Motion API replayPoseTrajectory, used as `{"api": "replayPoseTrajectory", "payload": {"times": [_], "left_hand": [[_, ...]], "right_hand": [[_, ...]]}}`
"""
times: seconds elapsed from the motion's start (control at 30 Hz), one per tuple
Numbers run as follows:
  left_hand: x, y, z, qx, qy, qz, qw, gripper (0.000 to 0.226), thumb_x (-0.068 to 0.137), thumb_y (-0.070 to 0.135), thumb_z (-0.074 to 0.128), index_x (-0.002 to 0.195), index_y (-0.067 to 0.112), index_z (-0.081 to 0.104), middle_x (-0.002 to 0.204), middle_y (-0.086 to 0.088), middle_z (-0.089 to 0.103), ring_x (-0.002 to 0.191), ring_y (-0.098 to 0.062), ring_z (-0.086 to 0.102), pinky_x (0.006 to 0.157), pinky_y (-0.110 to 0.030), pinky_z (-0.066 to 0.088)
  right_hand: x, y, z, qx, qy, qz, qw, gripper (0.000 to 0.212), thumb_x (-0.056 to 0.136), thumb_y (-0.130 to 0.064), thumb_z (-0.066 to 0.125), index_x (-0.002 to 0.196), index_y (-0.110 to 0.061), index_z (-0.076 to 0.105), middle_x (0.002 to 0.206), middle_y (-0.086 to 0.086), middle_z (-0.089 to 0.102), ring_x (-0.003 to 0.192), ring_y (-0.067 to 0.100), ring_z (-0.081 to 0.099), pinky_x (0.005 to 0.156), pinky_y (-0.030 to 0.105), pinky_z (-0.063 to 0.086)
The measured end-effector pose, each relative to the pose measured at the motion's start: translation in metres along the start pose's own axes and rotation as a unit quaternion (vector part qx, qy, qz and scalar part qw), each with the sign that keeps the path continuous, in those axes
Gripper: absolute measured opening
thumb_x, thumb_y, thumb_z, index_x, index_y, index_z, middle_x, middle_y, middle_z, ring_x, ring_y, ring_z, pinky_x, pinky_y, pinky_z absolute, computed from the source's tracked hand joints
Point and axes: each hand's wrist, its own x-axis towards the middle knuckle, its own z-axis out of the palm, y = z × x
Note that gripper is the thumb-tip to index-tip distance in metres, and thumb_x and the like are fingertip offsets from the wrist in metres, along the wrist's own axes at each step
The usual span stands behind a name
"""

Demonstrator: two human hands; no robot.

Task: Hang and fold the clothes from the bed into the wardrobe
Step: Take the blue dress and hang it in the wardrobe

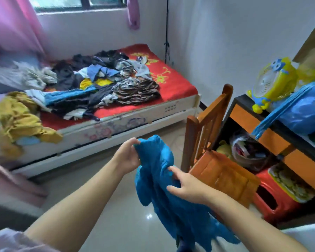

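A blue garment [164,200] hangs in front of me over the tiled floor, bunched and trailing downward. My left hand [128,154] grips its upper edge with curled fingers. My right hand [185,185] holds the cloth lower down, thumb and fingers pressed into the fabric. Behind, the bed [171,84] with a red sheet carries a heap of mixed clothes [98,84], dark, striped, blue and yellow. A mustard garment [20,120] spills over the bed's near left corner. No wardrobe is in view.
A wooden chair [213,146] stands right of my hands. Beside it is an orange and black shelf unit [273,135] with a yellow toy fan [273,84] and a blue bag [305,113] on top. A red stool [273,202] sits below. Pink curtain at left.
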Motion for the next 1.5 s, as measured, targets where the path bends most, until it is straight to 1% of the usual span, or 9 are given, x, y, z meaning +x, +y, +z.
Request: {"api": "replayPoseTrajectory", "payload": {"times": [0.13,0.23,0.37,0.57,0.87,1.13,1.27,1.4,1.5], "left_hand": [[-0.06,0.042,-0.049,-0.036,0.034,0.014,0.999,0.027,0.087,0.035,0.058,0.092,0.009,0.065,0.08,-0.008,0.068,0.068,-0.021,0.066,0.062,-0.027,0.055],[-0.109,0.06,-0.073,0.026,0.069,0.001,0.997,0.03,0.076,0.026,0.066,0.1,0.007,0.065,0.089,-0.007,0.068,0.074,-0.018,0.065,0.068,-0.027,0.055],[-0.168,0.073,-0.092,0.015,0.128,0.056,0.99,0.02,0.087,0.017,0.058,0.103,0.008,0.064,0.094,-0.008,0.068,0.072,-0.016,0.067,0.063,-0.025,0.056],[-0.251,0.077,-0.099,-0.039,0.198,0.156,0.967,0.019,0.094,0.011,0.046,0.089,0.011,0.064,0.086,-0.008,0.067,0.076,-0.018,0.065,0.064,-0.027,0.056],[-0.387,0.065,-0.167,-0.172,0.405,0.267,0.857,0.018,0.094,0.02,0.051,0.082,0.009,0.057,0.079,-0.01,0.063,0.065,-0.023,0.065,0.053,-0.03,0.056],[-0.489,0.052,-0.245,-0.117,0.525,0.144,0.83,0.011,0.096,0.018,0.05,0.093,0.009,0.057,0.086,-0.011,0.063,0.063,-0.024,0.067,0.061,-0.033,0.053],[-0.536,0.072,-0.279,-0.086,0.598,0.224,0.765,0.019,0.097,0.002,0.042,0.093,0.01,0.058,0.085,-0.01,0.057,0.067,-0.02,0.057,0.039,-0.02,0.049],[-0.595,0.101,-0.306,-0.069,0.608,0.281,0.74,0.018,0.097,0.003,0.046,0.096,0.013,0.06,0.073,-0.006,0.06,0.062,-0.015,0.057,0.044,-0.018,0.05],[-0.638,0.12,-0.331,-0.085,0.604,0.339,0.716,0.017,0.096,0.003,0.049,0.102,0.014,0.06,0.073,-0.005,0.069,0.071,-0.016,0.062,0.061,-0.03,0.051]], "right_hand": [[0.033,-0.046,0.034,-0.143,-0.107,-0.076,0.981,0.034,0.09,-0.03,0.052,0.121,-0.016,0.048,0.115,0.007,0.062,0.103,0.025,0.059,0.09,0.037,0.047],[0.064,-0.075,0.047,-0.137,-0.015,-0.117,0.983,0.007,0.085,-0.022,0.05,0.082,-0.018,0.055,0.083,0.004,0.064,0.076,0.023,0.06,0.072,0.036,0.051],[0.095,-0.126,0.053,-0.043,-0.017,-0.228,0.973,0.027,0.087,-0.013,0.059,0.113,-0.02,0.06,0.11,-0.005,0.059,0.099,0.008,0.056,0.089,0.023,0.045],[0.106,-0.197,0.095,-0.163,-0.26,-0.321,0.896,0.026,0.088,-0.034,0.062,0.098,-0.01,0.061,0.103,0.004,0.061,0.094,0.019,0.057,0.085,0.033,0.048],[0.131,-0.275,0.117,-0.448,-0.351,-0.399,0.719,0.027,0.09,-0.032,0.057,0.091,-0.006,0.065,0.087,0.004,0.068,0.077,0.021,0.056,0.075,0.03,0.045],[0.152,-0.423,0.135,-0.489,-0.213,-0.491,0.688,0.029,0.096,-0.042,0.047,0.1,-0.021,0.067,0.085,-0.01,0.057,0.08,0.011,0.052,0.062,0.018,0.034],[0.146,-0.491,0.161,-0.514,-0.182,-0.525,0.654,0.028,0.094,-0.036,0.049,0.112,-0.023,0.065,0.093,-0.007,0.067,0.089,0.017,0.06,0.075,0.025,0.043],[0.133,-0.547,0.207,-0.449,-0.107,-0.59,0.663,0.041,0.09,-0.033,0.057,0.129,-0.03,0.044,0.111,-0.001,0.064,0.098,0.021,0.059,0.073,0.028,0.04],[0.133,-0.579,0.24,-0.348,-0.114,-0.66,0.656,0.03,0.086,-0.029,0.051,0.115,-0.024,0.058,0.106,-0.009,0.062,0.094,0.012,0.057,0.079,0.025,0.041]]}}
